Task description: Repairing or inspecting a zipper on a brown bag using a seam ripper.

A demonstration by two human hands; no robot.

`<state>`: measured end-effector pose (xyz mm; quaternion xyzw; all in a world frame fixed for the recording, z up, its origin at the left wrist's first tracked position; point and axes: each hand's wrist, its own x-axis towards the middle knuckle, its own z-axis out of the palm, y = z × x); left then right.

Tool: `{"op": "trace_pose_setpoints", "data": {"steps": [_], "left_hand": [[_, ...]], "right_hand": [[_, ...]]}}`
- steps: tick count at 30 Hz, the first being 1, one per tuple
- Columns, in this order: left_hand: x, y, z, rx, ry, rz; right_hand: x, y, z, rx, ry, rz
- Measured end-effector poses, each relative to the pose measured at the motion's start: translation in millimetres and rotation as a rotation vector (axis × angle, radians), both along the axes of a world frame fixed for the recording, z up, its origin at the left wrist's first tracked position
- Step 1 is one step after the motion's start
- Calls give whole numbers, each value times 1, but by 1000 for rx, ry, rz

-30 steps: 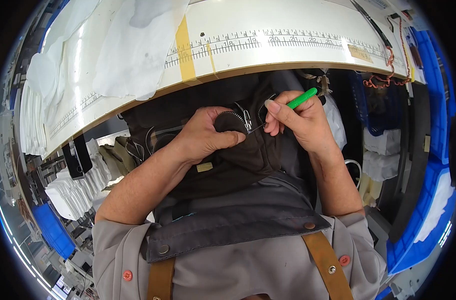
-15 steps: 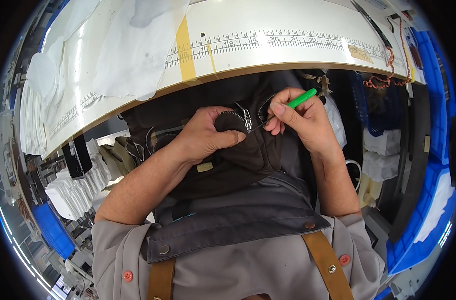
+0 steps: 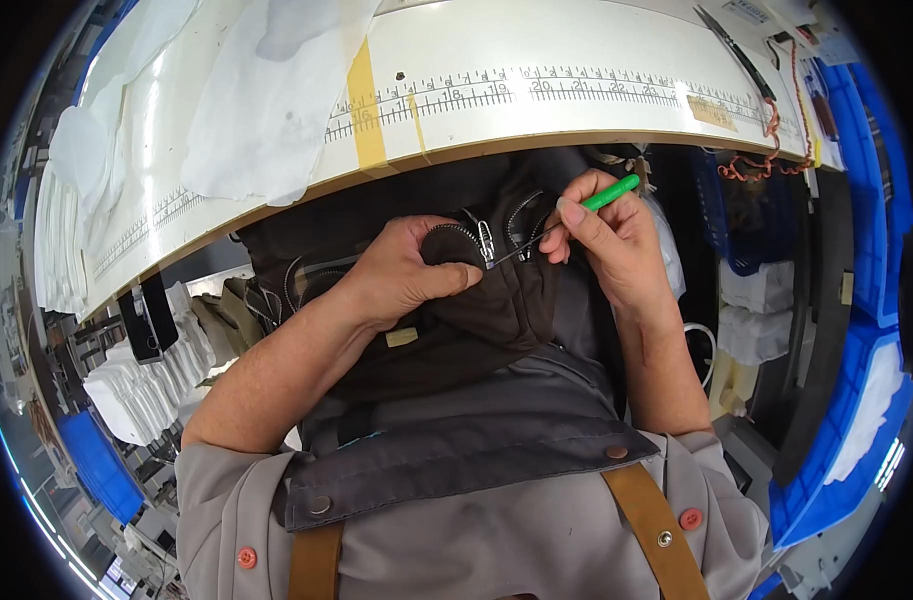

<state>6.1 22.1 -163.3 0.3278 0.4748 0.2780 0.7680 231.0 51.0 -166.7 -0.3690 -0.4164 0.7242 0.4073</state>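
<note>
My left hand (image 3: 401, 275) is closed on a dark brown cloth piece (image 3: 466, 325), its thumb pressing beside a curved metal-toothed zipper (image 3: 448, 226). A silver zipper slider (image 3: 485, 240) lies just right of that thumb. My right hand (image 3: 606, 235) is closed round a tool with a green handle (image 3: 610, 192); its thin metal shaft slants down-left, with the tip at or near the slider's lower end. More zipper teeth curve under the shaft. The cloth lies over my lap below the worktable's edge.
A white worktable (image 3: 496, 110) with ruler markings spans the top, holding pale paper sheets (image 3: 246, 120) and dark tweezers (image 3: 746, 65) with red cord. Blue bins (image 3: 836, 445) line the right; stacked white pieces (image 3: 126, 390) sit at left. A dark blue basket (image 3: 731, 220) is under the table.
My right hand and the green-handled tool have moved slightly right relative to the slider. My left hand keeps its hold. The whole view has shifted slightly.
</note>
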Motion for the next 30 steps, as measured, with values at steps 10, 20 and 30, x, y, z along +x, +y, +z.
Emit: {"op": "trace_pose_setpoints", "data": {"steps": [10, 20, 30], "left_hand": [[-5, 3, -2, -43, -37, -41], [-3, 4, 1, -60, -30, -29], [-4, 3, -4, -47, -28, -28]], "right_hand": [[-2, -4, -4, 42, 33, -12], [-3, -4, -5, 29, 34, -19], [-5, -3, -3, 40, 17, 16]]}}
